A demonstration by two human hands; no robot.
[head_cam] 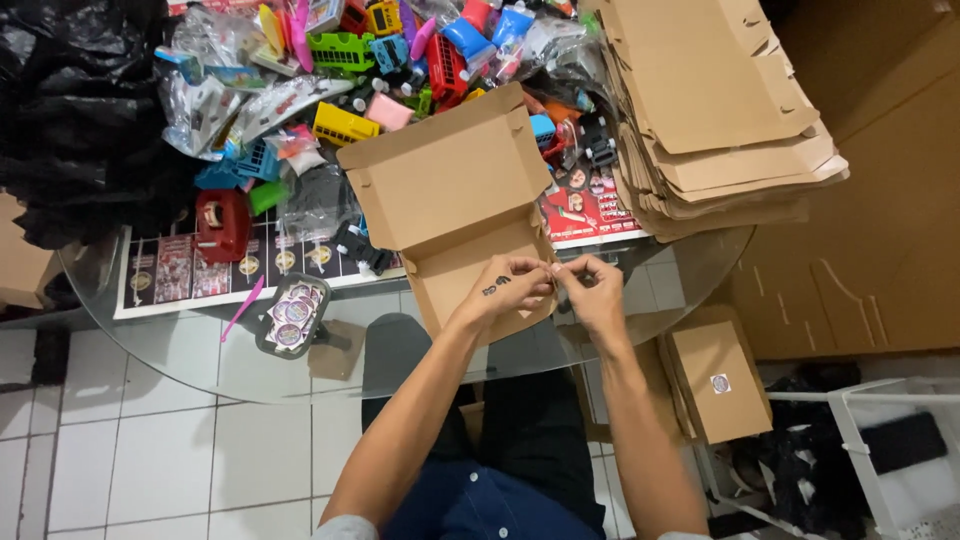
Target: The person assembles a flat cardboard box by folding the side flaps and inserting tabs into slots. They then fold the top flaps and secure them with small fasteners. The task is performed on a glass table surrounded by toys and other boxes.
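**Ana:** White floor tiles (150, 450) show through a round glass table (200, 350), so the surface is hard to read at first. What sits on it?

**Ben:** At the far side, a heap of small plastic toys (400, 60), many in clear bags, in red, yellow, green and blue. A black plastic bag (70, 110) bulks up at the far left. A tall stack of flat cardboard blanks (720, 120) fills the far right corner.

**Ana:** And nearer the person?

**Ben:** An open brown cardboard mailer box (450, 190) stands at the near edge of the table, lid tilted up and back. Left of it are a red tape dispenser (222, 225), a pink stick (243, 308) and a small dark tray of round stickers (292, 313).

**Ana:** What are the hands doing?

**Ben:** Left hand (510, 285) and right hand (592, 290) meet just above the box's front right corner, fingertips pinched close together. Something small seems to be held between them, but I cannot tell what it is.

**Ana:** Anything below the table?

**Ben:** A closed cardboard box (720, 385) with a round sticker on it, to the right of the person's dark-trousered legs, beside a white rack frame (850, 430).
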